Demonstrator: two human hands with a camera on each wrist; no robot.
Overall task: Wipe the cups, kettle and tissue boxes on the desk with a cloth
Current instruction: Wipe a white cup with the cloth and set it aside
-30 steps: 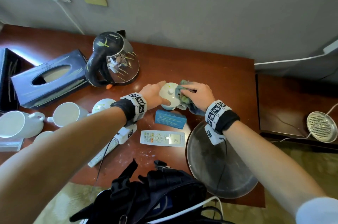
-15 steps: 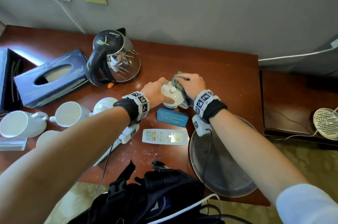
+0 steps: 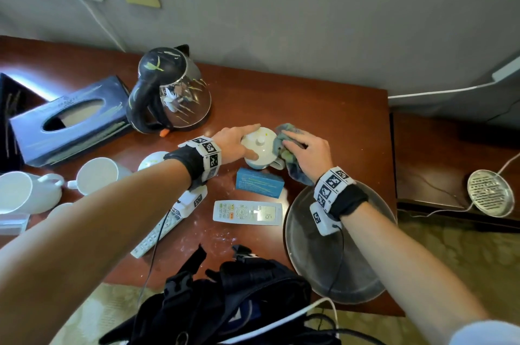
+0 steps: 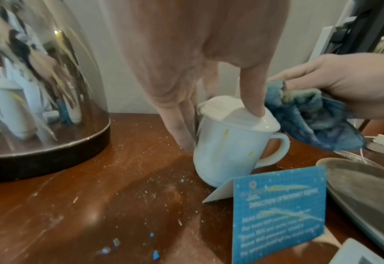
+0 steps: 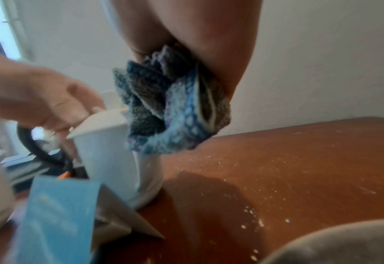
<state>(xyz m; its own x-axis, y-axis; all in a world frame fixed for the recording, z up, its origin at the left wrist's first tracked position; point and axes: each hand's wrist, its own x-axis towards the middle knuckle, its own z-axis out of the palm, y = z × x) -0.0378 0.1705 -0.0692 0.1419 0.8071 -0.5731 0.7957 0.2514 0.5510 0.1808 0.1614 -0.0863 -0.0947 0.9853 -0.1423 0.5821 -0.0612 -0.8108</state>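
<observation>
Standing at our crumb-speckled brown desk (image 3: 323, 108) against a grey wall, we count 1 kettle (image 3: 171, 94), 1 tissue box (image 3: 70, 119), 3 open cups (image 3: 95, 175) and 1 lidded cup (image 3: 259, 150), which our left hand (image 3: 233, 142) steadies with straight fingers while our right hand (image 3: 309, 153) grips 1 blue cloth (image 3: 284, 133) against it.

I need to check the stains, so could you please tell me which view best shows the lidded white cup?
The left wrist view: the lidded white cup shows whole, yellow streaks visible. Head view shows mostly its lid; right wrist view blurs it.
</observation>
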